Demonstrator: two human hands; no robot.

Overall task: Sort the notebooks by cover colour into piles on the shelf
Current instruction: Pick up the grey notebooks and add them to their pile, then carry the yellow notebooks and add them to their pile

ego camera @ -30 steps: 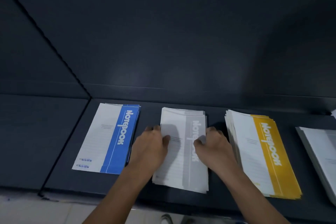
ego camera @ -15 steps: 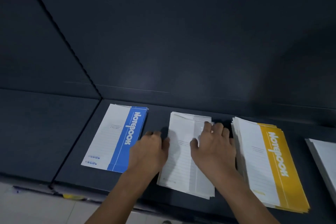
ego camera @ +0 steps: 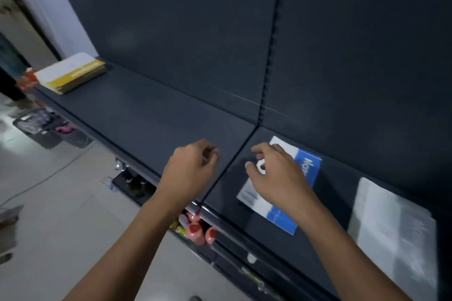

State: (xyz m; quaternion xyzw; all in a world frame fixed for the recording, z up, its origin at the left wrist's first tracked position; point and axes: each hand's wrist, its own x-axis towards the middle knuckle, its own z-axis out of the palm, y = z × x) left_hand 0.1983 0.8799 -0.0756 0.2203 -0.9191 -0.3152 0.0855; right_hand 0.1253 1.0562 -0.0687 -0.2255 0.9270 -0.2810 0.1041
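Three piles sit on the dark shelf (ego camera: 151, 110). Far off at the left end is a thick yellow-striped stack (ego camera: 73, 73). Then comes a long stretch of shelf with nothing on it that we can see. Our left hand (ego camera: 190, 173) hangs over the front part of the shelf, fingers loosely bent, holding nothing. Our right hand (ego camera: 278, 181) floats just above the blue pile (ego camera: 281, 217), fingers loose too, gripping nothing (the white bit between thumb and finger looks like the cover below). Right of that lies the grey pile (ego camera: 391, 227). We think the next job is to fetch a book from the far stack. To do it well, we should take one, check its stripe, and lay it square on its own colour. We should mind the front edge and the back wall (ego camera: 195, 32), and move along the roomy middle.
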